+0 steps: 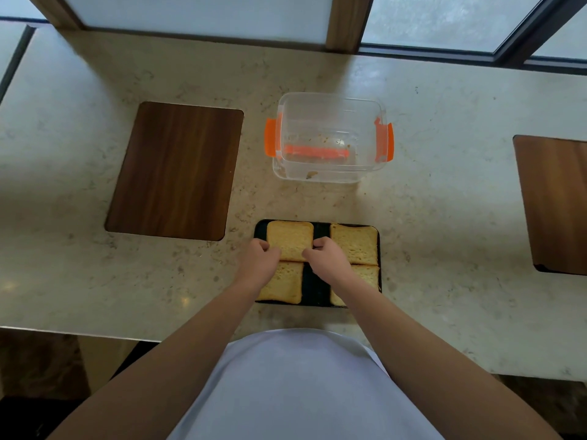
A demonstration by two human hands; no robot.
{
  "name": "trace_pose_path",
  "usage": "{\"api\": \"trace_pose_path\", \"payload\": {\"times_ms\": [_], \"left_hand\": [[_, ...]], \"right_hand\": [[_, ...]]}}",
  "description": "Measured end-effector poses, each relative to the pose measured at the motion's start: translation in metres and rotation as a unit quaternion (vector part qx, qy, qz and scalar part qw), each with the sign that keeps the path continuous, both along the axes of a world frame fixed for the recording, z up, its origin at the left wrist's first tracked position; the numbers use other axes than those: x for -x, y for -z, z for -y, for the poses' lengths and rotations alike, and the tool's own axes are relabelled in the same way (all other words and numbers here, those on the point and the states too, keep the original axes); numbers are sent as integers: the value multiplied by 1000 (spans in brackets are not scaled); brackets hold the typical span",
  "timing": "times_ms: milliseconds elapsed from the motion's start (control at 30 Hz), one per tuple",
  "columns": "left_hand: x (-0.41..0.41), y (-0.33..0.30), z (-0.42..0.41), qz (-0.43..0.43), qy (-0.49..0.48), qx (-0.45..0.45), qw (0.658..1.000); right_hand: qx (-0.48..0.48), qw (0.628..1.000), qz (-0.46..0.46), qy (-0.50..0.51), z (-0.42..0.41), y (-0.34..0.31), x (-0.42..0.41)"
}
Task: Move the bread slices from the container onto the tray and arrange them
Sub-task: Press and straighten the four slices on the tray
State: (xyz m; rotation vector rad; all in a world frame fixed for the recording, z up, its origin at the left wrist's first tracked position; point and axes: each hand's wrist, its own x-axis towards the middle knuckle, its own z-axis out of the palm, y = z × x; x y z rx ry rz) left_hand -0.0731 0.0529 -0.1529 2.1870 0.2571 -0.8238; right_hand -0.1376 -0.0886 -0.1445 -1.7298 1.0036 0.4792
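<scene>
- Nearest you on the tray [321, 285], two bread slices sit at the front: the near-left slice [285, 282] is partly under your left wrist, and the near-right slice [365, 277] is mostly hidden by your right forearm.
- A bare black strip of tray runs between the left and right pairs of slices.
- Your left hand [259, 257] has its fingers curled at the left edge of the far-left slice [290, 240], pinching that side.
- Your right hand [324, 255] has its fingers curled at the right edge of the same slice, so you grip it from both sides; it lies flat and touches the near-left slice.
- Beside it, the far-right slice [355, 244] lies flat in the tray's far right corner, untouched.
- Beyond the tray, well apart from it, the clear container [330, 138] with orange clips stands on the marble counter [444, 201], holding no slices, only crumbs.
- To the left, a dark wooden board [174, 171] is set into the counter; another wooden board [556, 204] lies at the far right.
</scene>
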Motion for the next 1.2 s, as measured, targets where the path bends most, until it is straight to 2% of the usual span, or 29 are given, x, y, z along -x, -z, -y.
{"api": "trace_pose_path", "payload": {"times_ms": [667, 833, 1000, 1200], "left_hand": [[-1, 0, -7, 0, 27, 35, 999], [1, -6, -11, 16, 55, 32, 998], [12, -14, -17, 71, 87, 11, 994], [29, -20, -37, 61, 132, -1, 989]], "right_hand": [[-6, 1000, 1, 1, -1, 5, 3], [-6, 1000, 5, 8, -2, 5, 5], [6, 1000, 15, 24, -7, 5, 19], [-3, 1000, 1, -7, -22, 8, 49]]}}
